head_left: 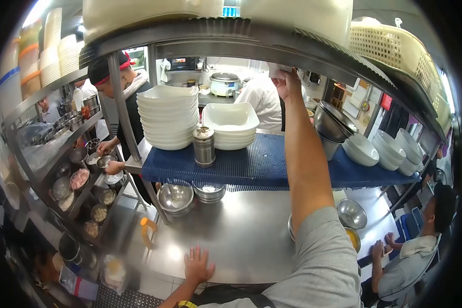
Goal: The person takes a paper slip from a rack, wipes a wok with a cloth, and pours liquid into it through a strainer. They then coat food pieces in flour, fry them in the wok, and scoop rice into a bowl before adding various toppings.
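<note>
My left hand (198,265) lies with fingers spread on the front edge of the steel table (236,231). My right arm stretches up past the blue-matted shelf (215,172). High up, just under the upper shelf's metal edge, my right hand (289,84) has its fingers closed on a white slip of paper (280,70). A tall stack of white bowls (168,120) and a shorter stack of white square bowls (233,123) stand on the mat. Between them sits a metal shaker canister (204,148).
Steel bowls (333,123) and tilted white bowls (362,150) line the mat's right side. More steel bowls (175,199) are below. One co-worker (120,87) holds a small bowl at left; another person (410,251) is at right. An ingredient rack (51,205) stands left.
</note>
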Tool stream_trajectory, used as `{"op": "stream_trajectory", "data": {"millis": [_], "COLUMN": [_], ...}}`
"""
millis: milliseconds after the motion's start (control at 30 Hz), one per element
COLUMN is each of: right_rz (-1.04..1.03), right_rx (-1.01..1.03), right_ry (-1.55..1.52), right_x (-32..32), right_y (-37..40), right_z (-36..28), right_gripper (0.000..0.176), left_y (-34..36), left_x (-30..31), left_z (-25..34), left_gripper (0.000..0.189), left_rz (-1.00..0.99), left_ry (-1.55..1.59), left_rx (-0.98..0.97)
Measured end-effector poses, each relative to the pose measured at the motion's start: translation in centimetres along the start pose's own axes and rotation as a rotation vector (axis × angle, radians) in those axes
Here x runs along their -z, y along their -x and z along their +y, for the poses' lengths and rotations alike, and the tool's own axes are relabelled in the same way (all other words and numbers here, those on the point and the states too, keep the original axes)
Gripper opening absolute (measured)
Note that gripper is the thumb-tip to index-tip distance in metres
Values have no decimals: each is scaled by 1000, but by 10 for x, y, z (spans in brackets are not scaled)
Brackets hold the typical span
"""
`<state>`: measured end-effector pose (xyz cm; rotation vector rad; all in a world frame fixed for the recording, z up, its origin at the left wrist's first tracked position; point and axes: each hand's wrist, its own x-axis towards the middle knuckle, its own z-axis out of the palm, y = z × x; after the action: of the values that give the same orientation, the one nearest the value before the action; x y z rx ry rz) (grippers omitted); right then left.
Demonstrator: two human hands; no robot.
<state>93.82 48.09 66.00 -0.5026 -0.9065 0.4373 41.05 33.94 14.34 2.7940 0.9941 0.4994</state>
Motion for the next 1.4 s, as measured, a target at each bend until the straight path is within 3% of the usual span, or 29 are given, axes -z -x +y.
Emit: {"op": "stream_trajectory", "data": {"millis": [333, 433, 467, 567, 600, 800, 833, 900, 933, 1000, 1033, 1100, 1167, 1200, 1233, 1300, 1400], "right_rz": [-235, -172, -292, -98, -151, 382, 518, 464, 343, 228, 260, 199, -38, 73, 306, 592, 817], "right_rx": [113, 154, 171, 172, 114, -73, -91, -41, 25, 264, 287, 374, 132, -98, -471, -685, -686], "right_ry": [-194, -252, -250, -235, -181, 122, 222, 216, 248, 347, 439, 712, 954, 893, 867, 776, 791], "right_x": [2, -11, -9, -27, -19, -4, -12, -13, -28, -100, -115, -116, -87, -81, -82, -102, -122], "right_y": [-24, -17, -19, 2, 0, 31, 51, 89, 125, 234, 281, 390, 513, 573, 631, 716, 787], "right_z": [-12, -16, -18, -26, -28, -42, -49, -58, -67, -74, -69, -38, 1, 22, 36, 38, -4], "right_gripper": [49, 47, 45, 45, 43, 40, 36, 26, 28, 32, 38, 31, 29, 31, 31, 32, 35], "left_y": [3, 3, 2, -4, -3, -2, 1, 2, 3, 6, 5, 3, 10, 12, 15, 14, 12], "left_x": [-5, -3, -1, 2, 2, 7, 6, 5, 4, -2, -4, -3, -2, -2, -1, 2, 7], "left_z": [-2, 0, 1, 1, 2, 1, 1, -4, -6, -12, -14, -19, -24, -25, -24, -29, -22], "left_gripper": [68, 68, 68, 68, 68, 67, 67, 67, 67, 67, 67, 69, 70, 70, 69, 66, 62], "left_rz": [20, 10, 5, 34, 44, 63, 74, 99, 102, 120, 134, 96, 65, 61, 38, -26, -126], "left_ry": [29, 16, 20, 4, -2, 57, 51, 33, 42, 77, 92, 140, 232, 252, 281, 311, 295], "left_rx": [8, -13, -8, -9, -10, -19, -27, -54, -63, -65, -75, -139, -293, -370, -399, -504, -571]}}
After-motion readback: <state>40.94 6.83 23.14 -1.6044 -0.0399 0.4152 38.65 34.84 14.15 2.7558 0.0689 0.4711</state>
